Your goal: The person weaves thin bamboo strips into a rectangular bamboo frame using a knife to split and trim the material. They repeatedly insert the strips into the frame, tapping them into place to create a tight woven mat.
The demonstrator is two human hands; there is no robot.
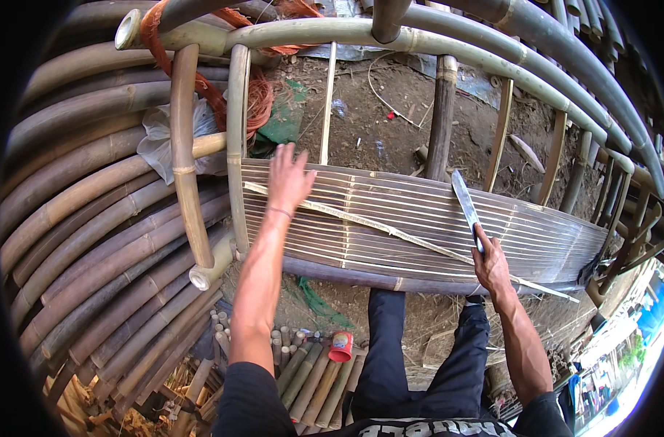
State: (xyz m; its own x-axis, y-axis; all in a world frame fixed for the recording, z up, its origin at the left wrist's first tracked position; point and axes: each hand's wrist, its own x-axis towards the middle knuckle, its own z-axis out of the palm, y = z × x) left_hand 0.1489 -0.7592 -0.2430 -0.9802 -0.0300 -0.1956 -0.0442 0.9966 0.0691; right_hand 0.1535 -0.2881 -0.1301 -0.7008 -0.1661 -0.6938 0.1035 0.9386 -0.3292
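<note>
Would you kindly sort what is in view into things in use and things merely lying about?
In use:
- left hand, flat on the panel of split bamboo slats
- right hand, gripping a long steel knife
- thin diagonal bamboo strip

Lying about:
- red cup
- orange cord coil
- white plastic bag

Under my left fingers (292,164) I see a flattened bamboo mat (419,226), matt, dry, split into ribbed strips. My right fingers (488,251) close on a knife (464,204) with a dull grey metal blade. Beyond them lie smooth, faintly glossy bamboo poles (91,211).
</note>
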